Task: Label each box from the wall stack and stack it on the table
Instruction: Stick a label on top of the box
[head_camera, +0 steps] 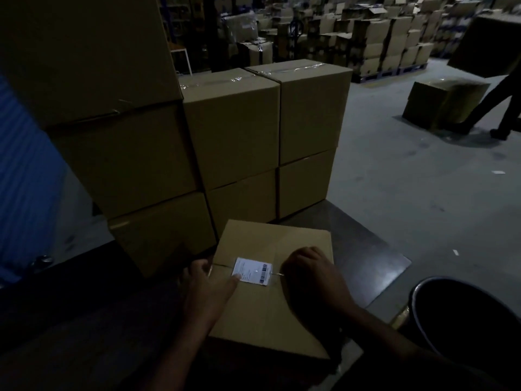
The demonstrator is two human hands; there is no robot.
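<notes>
A brown cardboard box (270, 314) lies in front of me on the dark table (366, 266). A white label with a barcode (251, 270) sits on its top across the centre seam. My left hand (210, 280) rests on the box's left edge, its thumb pressing the label's lower left corner. My right hand (310, 273) lies on the box top just right of the label, fingers curled down; whether it holds anything is hidden. Behind the box, stacked cardboard boxes (234, 131) stand on the table in columns, taller at the left.
A dark round bin (473, 320) stands at the lower right beside the table. Another person (504, 103) walks at the far right carrying a box, near a box on the floor (442, 103). Pallets of cartons (380, 40) fill the background. A blue surface (25, 176) is at left.
</notes>
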